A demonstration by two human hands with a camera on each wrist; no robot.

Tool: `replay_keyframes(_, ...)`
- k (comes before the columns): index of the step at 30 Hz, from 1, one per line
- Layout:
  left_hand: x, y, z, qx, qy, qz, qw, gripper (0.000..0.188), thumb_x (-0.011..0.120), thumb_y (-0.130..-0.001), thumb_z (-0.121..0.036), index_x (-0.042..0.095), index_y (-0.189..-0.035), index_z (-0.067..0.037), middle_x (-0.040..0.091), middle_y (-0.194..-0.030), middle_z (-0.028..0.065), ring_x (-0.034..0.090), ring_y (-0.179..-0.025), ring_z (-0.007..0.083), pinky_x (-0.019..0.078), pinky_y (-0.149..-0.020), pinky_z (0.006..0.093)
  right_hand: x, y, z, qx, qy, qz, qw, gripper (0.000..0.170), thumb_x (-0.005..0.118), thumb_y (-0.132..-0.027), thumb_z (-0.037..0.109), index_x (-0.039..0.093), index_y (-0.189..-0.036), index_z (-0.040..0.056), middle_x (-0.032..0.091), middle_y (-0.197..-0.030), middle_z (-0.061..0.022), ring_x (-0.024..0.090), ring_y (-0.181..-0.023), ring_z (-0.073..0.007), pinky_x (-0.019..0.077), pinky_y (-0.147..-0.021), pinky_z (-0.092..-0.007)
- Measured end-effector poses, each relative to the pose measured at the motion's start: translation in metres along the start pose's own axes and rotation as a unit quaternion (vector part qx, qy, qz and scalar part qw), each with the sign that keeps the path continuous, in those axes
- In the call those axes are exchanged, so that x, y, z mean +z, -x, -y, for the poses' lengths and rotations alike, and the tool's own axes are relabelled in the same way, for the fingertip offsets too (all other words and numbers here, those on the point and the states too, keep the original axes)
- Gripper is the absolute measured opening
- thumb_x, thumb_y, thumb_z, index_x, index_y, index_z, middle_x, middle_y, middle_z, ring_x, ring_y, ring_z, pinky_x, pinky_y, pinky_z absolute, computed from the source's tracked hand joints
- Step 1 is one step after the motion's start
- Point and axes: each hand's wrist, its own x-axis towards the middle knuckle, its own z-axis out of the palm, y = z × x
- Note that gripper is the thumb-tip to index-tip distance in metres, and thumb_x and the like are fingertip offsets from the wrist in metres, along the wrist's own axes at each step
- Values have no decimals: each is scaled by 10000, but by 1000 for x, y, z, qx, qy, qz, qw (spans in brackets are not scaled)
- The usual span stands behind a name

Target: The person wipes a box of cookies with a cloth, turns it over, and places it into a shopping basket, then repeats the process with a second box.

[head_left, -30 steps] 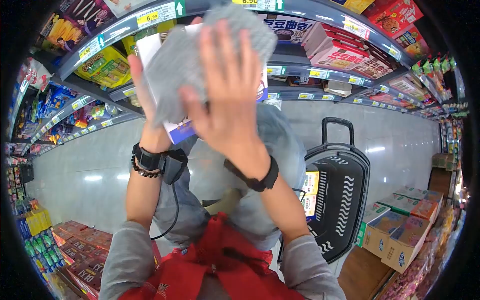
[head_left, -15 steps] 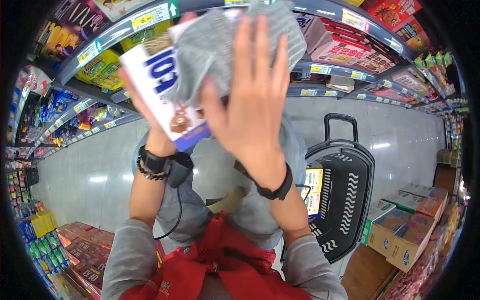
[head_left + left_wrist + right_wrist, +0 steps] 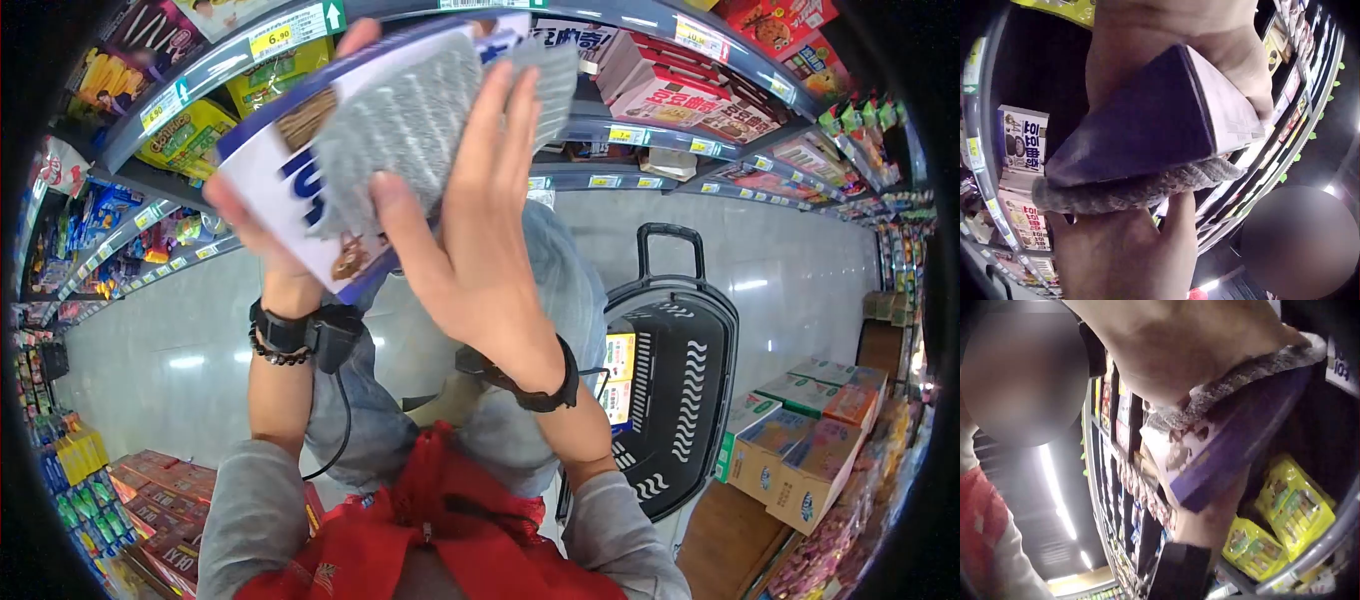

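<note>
A white and purple biscuit box (image 3: pixel 262 172) is held up tilted in front of the shelf, its printed face partly hidden by a grey cloth (image 3: pixel 405 130). My left hand (image 3: pixel 263 245) grips the box from below and behind, thumb along its near left edge and fingertips showing at the far edge. With fingers nearly straight and thumb spread, my right hand (image 3: pixel 478 240) presses the cloth flat on the box's face. In the left wrist view, the cloth (image 3: pixel 1135 192) lies between the box (image 3: pixel 1141 119) and the right palm.
Shelves with price tags (image 3: pixel 270 42) curve across the front, carrying biscuit boxes (image 3: pixel 685 100) and yellow bags (image 3: pixel 190 140). A black shopping basket (image 3: pixel 690 400) with a yellow box (image 3: pixel 620 375) inside stands right of my legs. Cartons (image 3: pixel 790 450) sit at lower right, red boxes (image 3: pixel 160 500) at lower left.
My right hand and the cloth slid right across the box's face, then back a little left. The box has turned, showing more of its printed face; the left hand keeps its grip.
</note>
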Motion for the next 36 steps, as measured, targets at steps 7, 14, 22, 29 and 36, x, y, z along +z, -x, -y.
replay_keyframes(7, 2, 18, -4, -32, -29, -53, 998, 1228, 505, -708, -884, 218, -1538, -26, 181, -1598, 196, 312, -1426, 333, 271, -1171, 454, 39, 26, 31, -112, -88, -38, 989, 1073, 650, -840, 522, 87, -1526, -80, 6, -1535, -419, 18, -1408, -620, 59, -1104, -691)
replay_keyframes(14, 21, 9, -2, -89, -207, -68, 972, 1261, 517, -666, -912, 248, -1540, -44, 122, -1613, 201, 274, -1445, 335, 253, -1176, 463, 9, -8, -27, 0, -104, -80, 991, 981, 556, -914, 437, -3, -1520, -94, -11, -1559, -376, 18, -1457, -518, 39, -1173, -549)
replay_keyframes(22, -10, 9, -7, 28, -58, -17, 998, 1097, 517, -733, -825, 322, -1515, -80, 195, -1565, 212, 314, -1397, 336, 313, -1120, 455, 37, 36, 51, -54, -160, 73, 983, 985, 633, -868, 409, 77, -1547, -37, -39, -1559, -385, -23, -1425, -598, 53, -1122, -664)
replay_keyframes(29, -8, 15, 2, 24, -30, -84, 996, 935, 561, -810, -675, 343, -1488, -69, 402, -1464, 233, 485, -1270, 332, 450, -1012, 447, 11, -14, -24, 9, -74, -74, 994, 672, 360, -1031, 308, 104, -1531, -62, 61, -1605, -265, 65, -1497, -384, 81, -1200, -419)
replay_keyframes(36, -36, 27, -18, -4, -32, -296, 955, 753, 513, -909, -579, 390, -1447, -67, 560, -1339, 195, 614, -1152, 302, 523, -952, 425, 0, -11, -25, 159, -315, -112, 929, 506, 497, -1024, 172, 315, -1460, -9, 472, -1374, -133, 463, -1249, -197, 358, -1074, -342)
